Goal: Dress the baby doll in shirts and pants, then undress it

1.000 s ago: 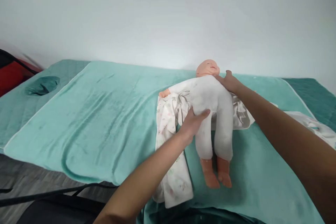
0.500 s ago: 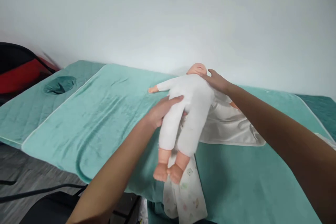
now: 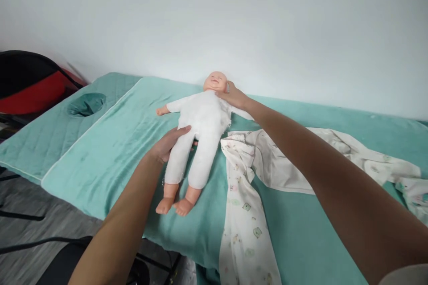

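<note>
A baby doll (image 3: 203, 116) with a white cloth body lies face up on the green bed cover (image 3: 110, 142), its bare feet toward me. My left hand (image 3: 170, 143) is wrapped round the doll's upper leg on the left, thumb on top. At the doll's neck and shoulder, my right hand (image 3: 234, 95) grips from the right side, with part of its fingers hidden behind the head. Right beside the doll, white baby clothes (image 3: 245, 196) with small animal prints lie spread, one part hanging toward the front edge.
A face hole (image 3: 86, 104) opens in the bed's left end. Behind the bed stands a white wall (image 3: 267, 31). A black and red chair (image 3: 36, 89) is at the far left, and another dark seat (image 3: 63, 262) is low in front. Patterned cloth (image 3: 414, 196) lies at the right edge.
Both hands have carried the doll left, off the baby clothes and down onto the green cover. More of the clothes now shows. The view has shifted too.
</note>
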Demonstrator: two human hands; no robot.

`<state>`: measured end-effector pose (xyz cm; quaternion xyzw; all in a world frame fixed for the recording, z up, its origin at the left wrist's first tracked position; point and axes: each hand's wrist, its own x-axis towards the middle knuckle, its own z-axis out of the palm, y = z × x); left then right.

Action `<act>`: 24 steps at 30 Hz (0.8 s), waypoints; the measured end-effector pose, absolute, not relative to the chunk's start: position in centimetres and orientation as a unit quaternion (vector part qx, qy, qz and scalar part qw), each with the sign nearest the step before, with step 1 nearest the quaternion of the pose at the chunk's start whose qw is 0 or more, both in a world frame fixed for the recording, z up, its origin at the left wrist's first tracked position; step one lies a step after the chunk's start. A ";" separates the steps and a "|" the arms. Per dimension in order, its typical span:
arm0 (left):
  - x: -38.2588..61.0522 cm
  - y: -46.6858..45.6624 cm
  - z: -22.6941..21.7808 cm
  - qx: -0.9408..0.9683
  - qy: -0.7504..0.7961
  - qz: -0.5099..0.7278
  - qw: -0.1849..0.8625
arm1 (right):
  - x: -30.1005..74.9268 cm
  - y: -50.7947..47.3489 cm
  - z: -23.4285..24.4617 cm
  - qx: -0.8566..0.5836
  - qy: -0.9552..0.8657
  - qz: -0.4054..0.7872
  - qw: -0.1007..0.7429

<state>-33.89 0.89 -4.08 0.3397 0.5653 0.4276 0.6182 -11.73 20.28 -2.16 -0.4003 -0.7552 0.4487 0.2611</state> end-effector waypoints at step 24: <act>-13.3 -10.6 -1.7 0.799 0.464 0.302 0.233 | 14.5 2.3 5.0 -0.579 -0.814 0.006 -0.046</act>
